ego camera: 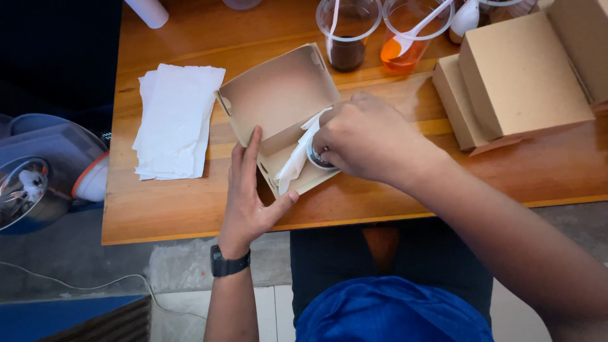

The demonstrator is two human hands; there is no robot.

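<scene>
An open brown cardboard box [278,95] lies on the wooden table [190,209], lid tilted back. My left hand [250,193] rests flat against the box's near left corner, fingers apart, a black watch on the wrist. My right hand [364,139] reaches into the box from the right, fingers closed around a small round sauce cup [315,157] with a dark filling. A folded white napkin [296,158] lies in the box beside the cup.
A stack of white napkins [174,120] lies left of the box. Closed brown boxes [516,76] are piled at the right. Two clear plastic cups [347,31], one with dark sauce and one orange [405,38], hold white spoons behind the box.
</scene>
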